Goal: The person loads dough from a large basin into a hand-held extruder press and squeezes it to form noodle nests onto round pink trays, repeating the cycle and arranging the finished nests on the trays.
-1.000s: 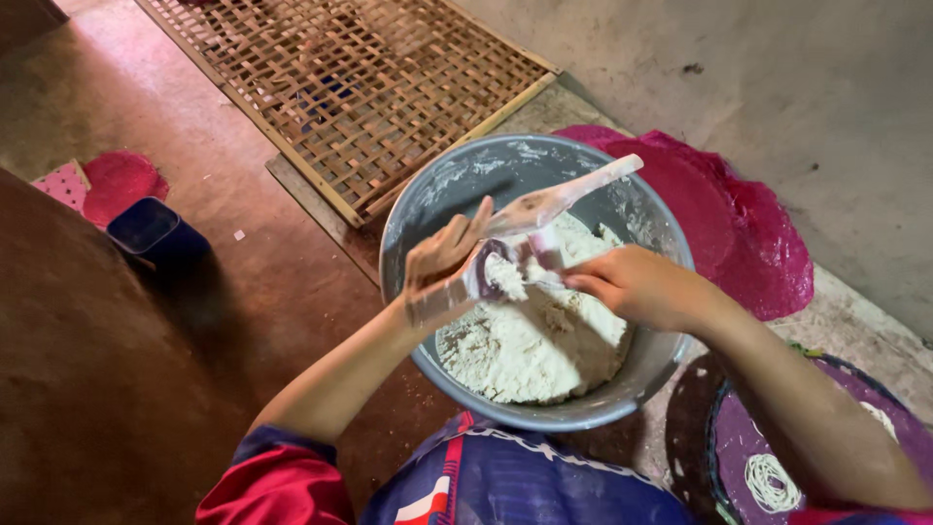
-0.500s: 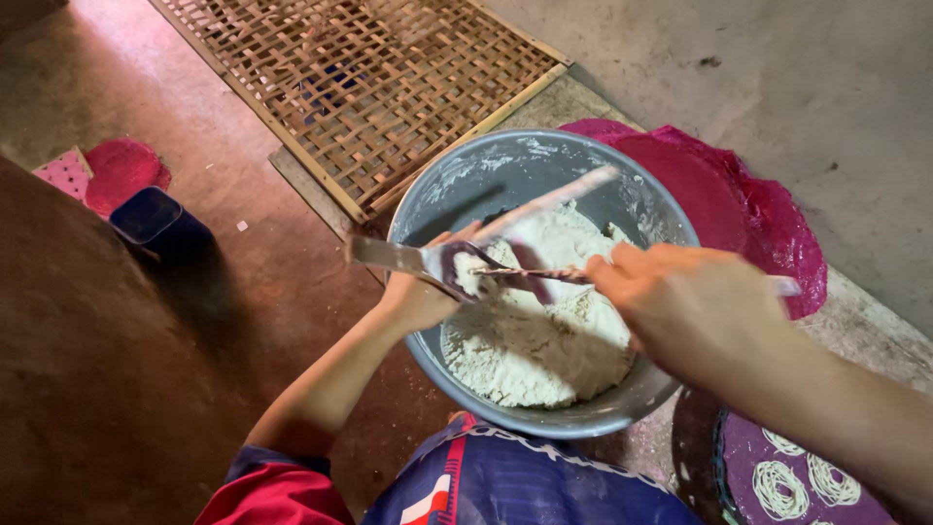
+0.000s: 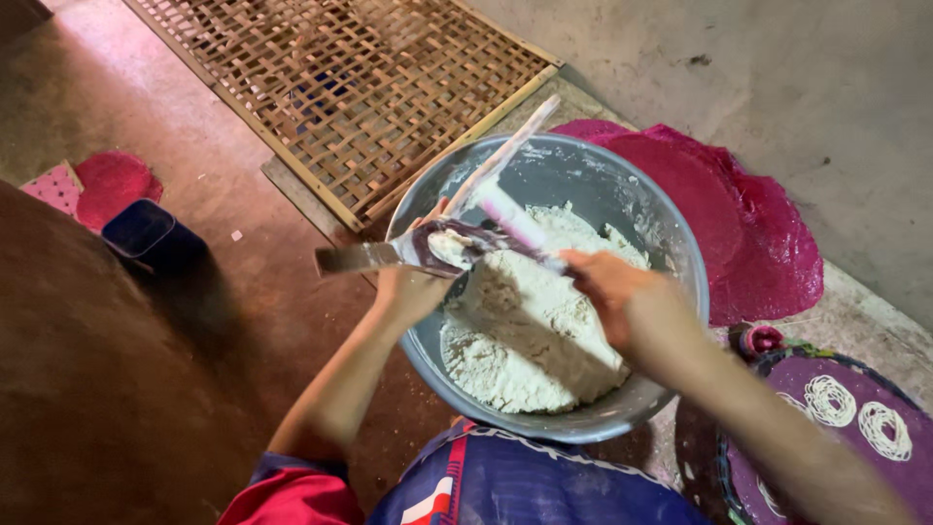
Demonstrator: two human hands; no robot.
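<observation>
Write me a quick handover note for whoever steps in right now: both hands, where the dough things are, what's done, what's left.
Left hand: holds a metal press over the basin rim, dough in its cup.
Right hand: grips a stick, its tip at the press cup.
Grey basin: holds a big mound of white dough.
Purple tray, lower right: a few noodle coils laid.
Done: some coils pressed.
Left: most dough still in the basin.
</observation>
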